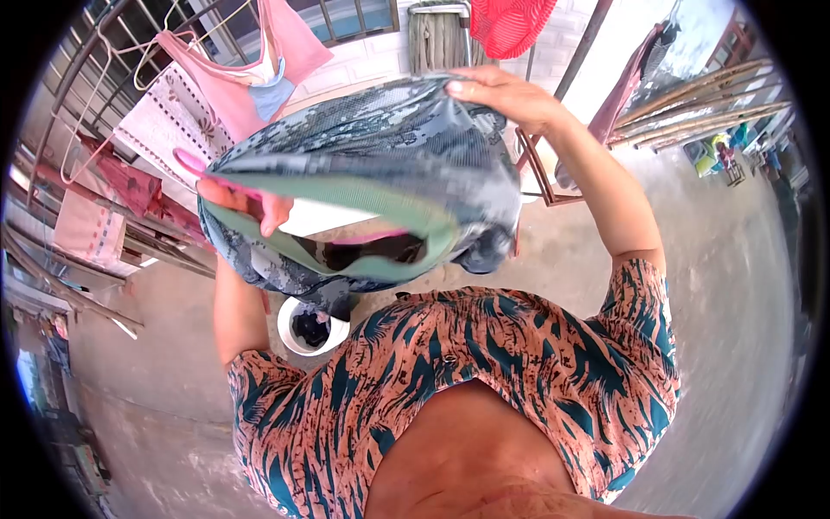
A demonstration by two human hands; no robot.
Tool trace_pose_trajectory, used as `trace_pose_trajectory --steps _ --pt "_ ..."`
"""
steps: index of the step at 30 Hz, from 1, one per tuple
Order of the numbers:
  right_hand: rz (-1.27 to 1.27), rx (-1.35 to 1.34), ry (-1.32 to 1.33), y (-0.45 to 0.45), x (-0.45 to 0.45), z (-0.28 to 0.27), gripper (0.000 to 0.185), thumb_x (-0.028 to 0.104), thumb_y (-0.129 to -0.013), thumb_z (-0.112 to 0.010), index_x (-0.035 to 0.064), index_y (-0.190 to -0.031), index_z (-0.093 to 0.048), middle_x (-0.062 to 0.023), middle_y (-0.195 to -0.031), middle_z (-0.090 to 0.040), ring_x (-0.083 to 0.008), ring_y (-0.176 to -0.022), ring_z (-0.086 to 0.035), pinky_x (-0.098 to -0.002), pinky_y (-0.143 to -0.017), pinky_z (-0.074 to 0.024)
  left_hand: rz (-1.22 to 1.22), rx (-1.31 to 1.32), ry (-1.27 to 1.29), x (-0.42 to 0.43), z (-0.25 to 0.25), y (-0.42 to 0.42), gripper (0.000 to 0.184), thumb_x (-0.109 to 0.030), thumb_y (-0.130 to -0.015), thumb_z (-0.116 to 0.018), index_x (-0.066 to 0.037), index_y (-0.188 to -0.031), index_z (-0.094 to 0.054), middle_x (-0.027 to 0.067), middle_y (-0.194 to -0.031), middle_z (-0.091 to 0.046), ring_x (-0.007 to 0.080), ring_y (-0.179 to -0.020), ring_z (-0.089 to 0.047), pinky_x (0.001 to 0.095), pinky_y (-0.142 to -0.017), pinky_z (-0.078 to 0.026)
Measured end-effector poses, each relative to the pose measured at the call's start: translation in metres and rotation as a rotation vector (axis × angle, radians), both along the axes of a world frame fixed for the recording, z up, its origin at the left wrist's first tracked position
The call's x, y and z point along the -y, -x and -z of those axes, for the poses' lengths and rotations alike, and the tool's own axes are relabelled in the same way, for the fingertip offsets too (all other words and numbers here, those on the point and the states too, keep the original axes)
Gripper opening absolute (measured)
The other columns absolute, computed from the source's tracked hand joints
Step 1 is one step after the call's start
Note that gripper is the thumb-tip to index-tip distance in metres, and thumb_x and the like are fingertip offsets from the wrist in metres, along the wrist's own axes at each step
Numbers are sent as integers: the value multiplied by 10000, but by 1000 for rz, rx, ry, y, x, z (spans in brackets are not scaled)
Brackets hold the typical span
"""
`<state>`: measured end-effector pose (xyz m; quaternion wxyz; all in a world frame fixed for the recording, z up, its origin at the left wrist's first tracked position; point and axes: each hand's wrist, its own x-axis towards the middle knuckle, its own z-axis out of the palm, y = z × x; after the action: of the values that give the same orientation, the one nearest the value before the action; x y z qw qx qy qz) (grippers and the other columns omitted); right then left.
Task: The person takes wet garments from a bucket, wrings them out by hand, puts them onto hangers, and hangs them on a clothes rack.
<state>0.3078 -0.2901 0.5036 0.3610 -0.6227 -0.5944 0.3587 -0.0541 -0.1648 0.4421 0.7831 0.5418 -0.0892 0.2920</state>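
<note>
A grey-green camouflage garment with a light green lining is stretched out in front of my chest, its opening toward me. My left hand reaches into the opening at the left end, fingers closed around a pink plastic hanger and the cloth edge there. Part of the hanger runs inside the garment, mostly hidden by cloth. Up at the top right, my right hand pinches the garment's upper edge. The lower right of the cloth is smeared by motion.
A white bucket with dark wet-looking laundry stands on the concrete floor below. On the left, a pink top, a patterned white cloth and wire hangers hang from a rack. A red mesh item hangs above. Wooden poles are at right.
</note>
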Motion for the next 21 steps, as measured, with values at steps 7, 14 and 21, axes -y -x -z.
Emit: trace_pose_trajectory --steps 7,14,21 --pt "-265 -315 -19 21 17 -33 502 436 -939 -506 42 -1248 -542 -79 -1160 -598 -167 -1073 -553 -302 -943 -434 13 -176 133 -9 -7 -10 791 -806 -803 -287 -50 -846 -518 11 -548 -436 94 -471 -332 223 -436 -238" --pt "-129 151 -326 48 34 -35 355 186 -788 -752 34 -1058 -579 15 -925 -597 -71 -883 -543 -236 -769 -453 -114 -310 181 -5 -11 3 826 -836 -762 -316 -37 -827 -516 13 -545 -410 93 -479 -311 211 -458 -228" --pt "-307 701 -923 79 25 -72 261 219 -708 -764 10 -790 -630 -61 -757 -563 -225 -714 -544 -331 -618 -440 -236 -406 -134 -2 -9 7 923 -871 -743 -225 -18 -796 -574 -6 -544 -421 103 -478 -380 227 -457 -261"
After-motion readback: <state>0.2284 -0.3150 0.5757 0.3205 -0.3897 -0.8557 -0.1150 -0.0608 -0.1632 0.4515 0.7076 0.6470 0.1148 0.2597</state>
